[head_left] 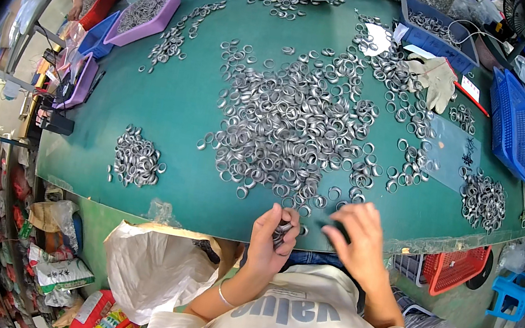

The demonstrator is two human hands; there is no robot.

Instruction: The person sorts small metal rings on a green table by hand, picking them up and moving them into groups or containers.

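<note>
Leftward, small pile of gray rings [136, 158] sits toward near left corner of green counter [191, 100]. At middle of near edge, left hand [271, 238] curls around several held rings [280, 235]; broad main heap [288, 121] spreads beyond, mid-counter. Right hand [360, 235], blurred, hovers at near edge, fingers loosely parted, nothing visible in grasp. Another pile [483, 202] lies toward near right corner. Rings look metallic: likely light apiece, stiff, slick, hardly fragile; best pinched by outer rim.
</note>
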